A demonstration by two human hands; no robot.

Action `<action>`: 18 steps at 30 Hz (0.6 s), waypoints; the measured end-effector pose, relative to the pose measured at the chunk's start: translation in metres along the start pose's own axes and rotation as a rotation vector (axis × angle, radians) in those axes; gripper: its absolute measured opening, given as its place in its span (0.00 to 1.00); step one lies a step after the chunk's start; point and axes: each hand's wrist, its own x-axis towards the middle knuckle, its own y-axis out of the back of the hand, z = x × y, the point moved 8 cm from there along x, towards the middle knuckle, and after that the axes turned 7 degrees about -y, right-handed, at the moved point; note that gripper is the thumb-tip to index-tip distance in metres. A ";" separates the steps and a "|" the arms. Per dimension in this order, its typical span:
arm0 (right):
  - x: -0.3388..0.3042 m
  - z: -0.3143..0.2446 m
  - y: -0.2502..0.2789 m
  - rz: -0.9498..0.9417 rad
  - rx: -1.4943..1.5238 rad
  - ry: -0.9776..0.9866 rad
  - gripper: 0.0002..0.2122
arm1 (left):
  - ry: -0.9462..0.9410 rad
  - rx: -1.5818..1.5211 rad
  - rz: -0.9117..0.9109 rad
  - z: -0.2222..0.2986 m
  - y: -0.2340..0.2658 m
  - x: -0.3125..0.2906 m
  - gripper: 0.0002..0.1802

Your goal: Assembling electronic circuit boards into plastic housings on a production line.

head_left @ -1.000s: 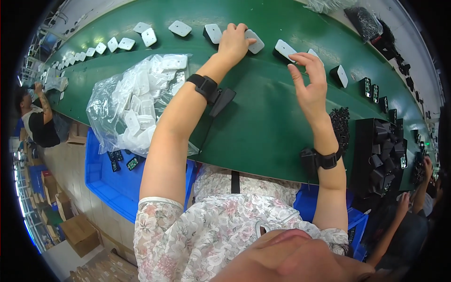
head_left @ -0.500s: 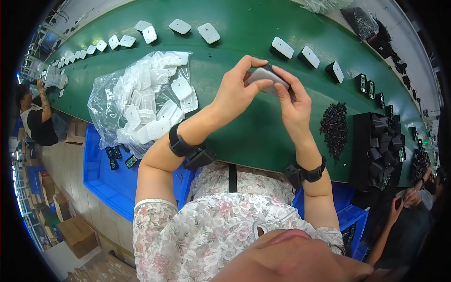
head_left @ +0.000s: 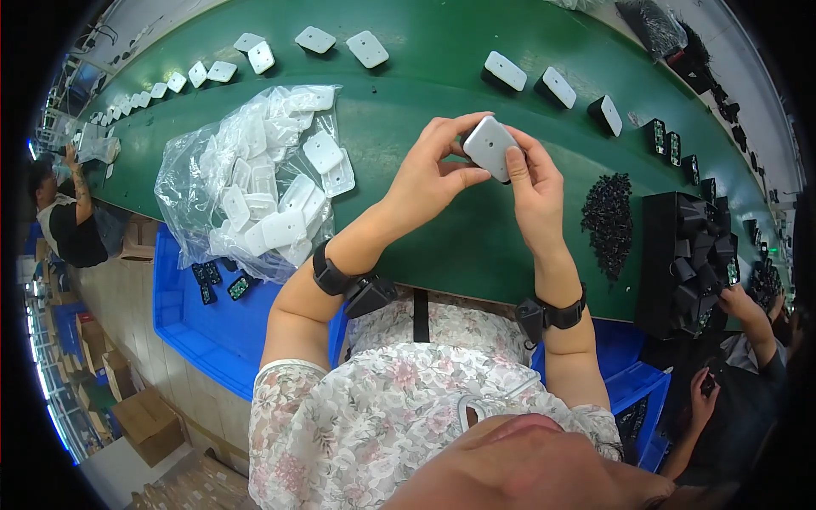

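Observation:
Between my two hands, above the green table (head_left: pixel 442 238), is a small rounded box with a white cover (head_left: pixel 491 146) and black sides. The white face is turned up and shows small holes. My left hand (head_left: pixel 442 161) grips it along its left side, fingers behind and thumb at the lower edge. With the thumb lying on the white face, my right hand (head_left: pixel 535 183) holds its right side; the other fingers are partly hidden behind. A clear plastic bag (head_left: pixel 191 174) full of loose white covers (head_left: pixel 285 228) lies left of my left hand. Right of my right hand is a pile of small black parts (head_left: pixel 607 225).
Finished-looking white-topped boxes (head_left: pixel 367 49) stand in a row along the far side. A black bin (head_left: pixel 663 263) of black housings is at the right, near a co-worker's hand (head_left: pixel 739 302). Blue crates (head_left: pixel 200 314) sit below the table edge. Circuit boards in black cases (head_left: pixel 654 136) stand far right.
The box has been turned so its white face, seen edge-on before, now faces up. My right thumb has moved onto that face. At the right, a co-worker's hand has reached to the black bin.

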 end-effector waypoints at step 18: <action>-0.002 -0.023 -0.007 -0.010 -0.738 0.418 0.24 | -0.212 0.175 0.032 -0.003 0.005 -0.001 0.19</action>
